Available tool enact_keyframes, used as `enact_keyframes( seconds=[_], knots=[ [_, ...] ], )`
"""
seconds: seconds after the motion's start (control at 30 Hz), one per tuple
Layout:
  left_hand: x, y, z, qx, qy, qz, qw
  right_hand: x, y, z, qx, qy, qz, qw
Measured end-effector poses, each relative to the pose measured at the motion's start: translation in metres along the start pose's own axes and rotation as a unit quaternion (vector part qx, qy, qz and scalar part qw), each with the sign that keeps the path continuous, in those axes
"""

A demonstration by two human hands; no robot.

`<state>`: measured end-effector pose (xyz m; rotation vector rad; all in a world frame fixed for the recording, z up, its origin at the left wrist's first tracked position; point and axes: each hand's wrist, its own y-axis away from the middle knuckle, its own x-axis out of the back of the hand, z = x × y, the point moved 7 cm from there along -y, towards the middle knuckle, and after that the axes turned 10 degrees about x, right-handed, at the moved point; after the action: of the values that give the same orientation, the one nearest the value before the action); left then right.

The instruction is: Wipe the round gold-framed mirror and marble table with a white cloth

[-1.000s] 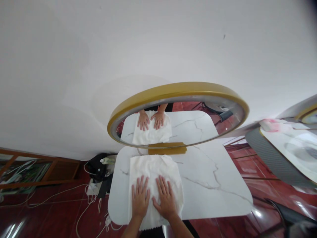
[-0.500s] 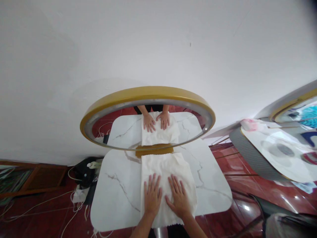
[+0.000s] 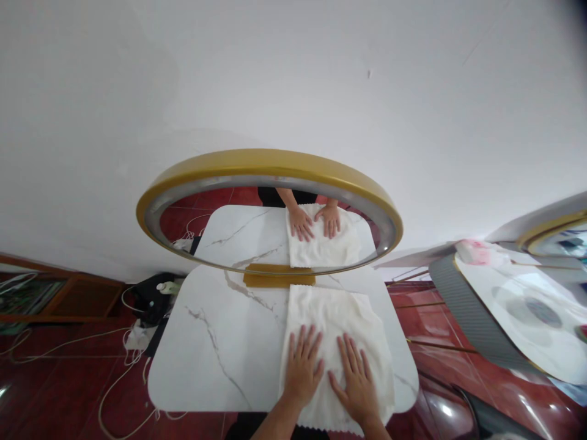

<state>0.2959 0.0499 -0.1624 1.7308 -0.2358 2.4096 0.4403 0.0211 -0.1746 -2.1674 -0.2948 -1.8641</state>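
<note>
The left hand (image 3: 302,370) and the right hand (image 3: 356,382) lie flat, palms down and fingers spread, and neither grip holds anything. The white cloth (image 3: 337,311) is under both palms, on the right part of the marbled counter (image 3: 202,360), near the gold-framed mirror (image 3: 270,160) and above a red floor (image 3: 59,379).

Indoor room resembling a salon or dressing area, as indicated by the gold-framed oval mirror (image 3: 270,160) above a marble-patterned desk (image 3: 206,348), a second gold-framed mirror (image 3: 557,229) over another white-topped table (image 3: 518,305), plain pale walls (image 3: 293,79) and glossy red floor tiles (image 3: 68,373).
</note>
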Motion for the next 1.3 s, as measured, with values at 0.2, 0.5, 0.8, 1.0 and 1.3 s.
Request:
enact_keyframes(
  seconds=[0.2,0.5,0.8,1.0,1.3],
  knots=[
    [-0.002,-0.001,0.035,-0.058,0.003,-0.018,0.998,0.001,0.021,0.033,-0.006,-0.002,-0.002,1.000],
    [-0.009,-0.011,0.058,-0.062,-0.018,-0.007,0.998,0.006,0.025,0.053,-0.001,-0.001,-0.015,1.000],
    [-0.013,-0.049,0.059,-0.040,-0.019,0.021,0.999,0.010,-0.016,0.076,0.019,0.014,0.004,1.000],
    [-0.019,-0.094,0.057,-0.052,-0.008,0.018,0.998,0.013,-0.056,0.097,0.006,0.022,0.016,1.000],
    [-0.036,-0.150,0.050,-0.041,0.005,0.019,0.999,0.013,-0.104,0.121,-0.012,0.023,0.033,0.999]
  ],
)
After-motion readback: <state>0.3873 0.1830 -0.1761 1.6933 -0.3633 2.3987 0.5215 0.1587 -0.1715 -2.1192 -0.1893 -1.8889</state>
